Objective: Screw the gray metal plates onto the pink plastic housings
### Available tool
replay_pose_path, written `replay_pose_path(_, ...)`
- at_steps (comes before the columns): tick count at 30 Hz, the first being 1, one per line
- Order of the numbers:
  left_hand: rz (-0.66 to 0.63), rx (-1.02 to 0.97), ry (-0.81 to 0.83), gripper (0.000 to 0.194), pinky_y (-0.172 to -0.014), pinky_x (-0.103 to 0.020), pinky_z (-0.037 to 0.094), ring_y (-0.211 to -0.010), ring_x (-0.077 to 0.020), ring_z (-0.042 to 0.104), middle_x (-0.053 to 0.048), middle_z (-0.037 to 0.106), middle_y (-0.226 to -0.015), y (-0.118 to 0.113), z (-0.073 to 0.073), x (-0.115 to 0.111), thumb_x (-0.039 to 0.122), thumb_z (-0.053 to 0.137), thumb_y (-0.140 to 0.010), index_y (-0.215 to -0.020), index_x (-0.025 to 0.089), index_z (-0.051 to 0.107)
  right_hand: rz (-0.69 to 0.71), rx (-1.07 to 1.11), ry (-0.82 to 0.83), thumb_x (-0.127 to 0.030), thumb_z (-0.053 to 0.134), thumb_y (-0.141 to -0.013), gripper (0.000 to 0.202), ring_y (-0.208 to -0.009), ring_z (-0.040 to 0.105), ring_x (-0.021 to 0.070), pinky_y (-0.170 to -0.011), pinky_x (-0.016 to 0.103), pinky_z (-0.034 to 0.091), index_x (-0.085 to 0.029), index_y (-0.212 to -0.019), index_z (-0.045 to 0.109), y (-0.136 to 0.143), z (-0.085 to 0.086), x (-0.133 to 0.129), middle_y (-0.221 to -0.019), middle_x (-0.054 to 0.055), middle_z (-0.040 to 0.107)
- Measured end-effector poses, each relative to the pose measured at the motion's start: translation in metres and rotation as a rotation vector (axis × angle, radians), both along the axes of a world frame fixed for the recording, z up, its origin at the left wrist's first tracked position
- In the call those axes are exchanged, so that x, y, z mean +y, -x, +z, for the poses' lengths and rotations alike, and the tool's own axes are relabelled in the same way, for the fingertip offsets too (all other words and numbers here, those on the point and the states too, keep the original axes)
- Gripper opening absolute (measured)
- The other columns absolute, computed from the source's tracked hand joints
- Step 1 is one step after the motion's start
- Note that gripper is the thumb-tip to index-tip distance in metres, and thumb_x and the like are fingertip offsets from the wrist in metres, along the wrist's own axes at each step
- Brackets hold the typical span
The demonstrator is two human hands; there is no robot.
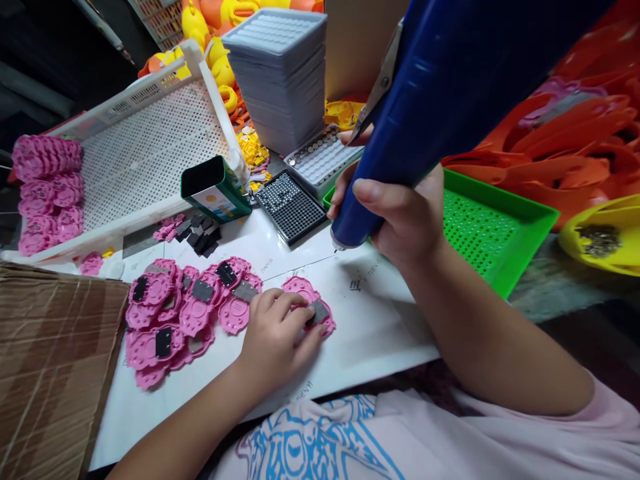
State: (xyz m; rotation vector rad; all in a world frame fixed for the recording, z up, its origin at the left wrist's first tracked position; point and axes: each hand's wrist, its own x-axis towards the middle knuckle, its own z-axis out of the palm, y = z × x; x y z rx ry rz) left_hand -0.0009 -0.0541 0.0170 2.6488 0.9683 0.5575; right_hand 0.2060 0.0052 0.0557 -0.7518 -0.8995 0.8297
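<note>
My right hand (407, 217) is wrapped round a thick blue electric screwdriver (395, 147) with a metal lever on its side. Its small tip points down, a little above the white work surface. With bent fingers, my left hand (280, 333) presses on a pink plastic part (303, 288) with a scalloped edge and a grey plate (320, 311) on it. Left of that hand lies a pile of similar pink parts (195, 317), some bearing black or grey plates. Beyond the screwdriver tip sits a black grid tray (295, 223) dotted with small shiny pieces.
A white perforated crate (150, 133) holds stacked pink parts at far left. Near it stand a green tin (215, 187) and loose black plates (203, 233). White trays (277, 73) are stacked behind. A green basket (480, 227) and yellow bowl (620, 233) are right; a cardboard box (55, 367) is near left.
</note>
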Motion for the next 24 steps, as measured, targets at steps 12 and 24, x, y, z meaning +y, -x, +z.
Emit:
replay_pose_path(12, -0.051, -0.081, -0.029, 0.004, -0.074, -0.038, 0.044, -0.087, -0.0225, 0.058, -0.005, 0.074, -0.091, 0.0028, -0.0024, 0.0012, 0.018, 0.064, -0.087, -0.089, 0.018, 0.068, -0.024, -0.017, 0.013, -0.031, 0.075, -0.061, 0.022, -0.05, 0.057, 0.0115, -0.041, 0.024, 0.047, -0.024, -0.066, 0.055, -0.0006, -0.0005, -0.0011, -0.058, -0.006, 0.054)
replay_pose_path(24, -0.09, -0.097, 0.006, 0.008, -0.078, -0.04, 0.05, -0.091, -0.0224, 0.06, -0.006, 0.073, -0.095, 0.007, -0.0029, 0.0019, 0.015, 0.062, -0.088, -0.092, 0.019, 0.067, -0.029, -0.001, 0.026, -0.027, 0.073, -0.062, 0.024, -0.058, 0.062, 0.0126, -0.045, 0.025, 0.05, -0.025, -0.083, 0.063, -0.0023, 0.0, -0.002, -0.069, -0.005, 0.061)
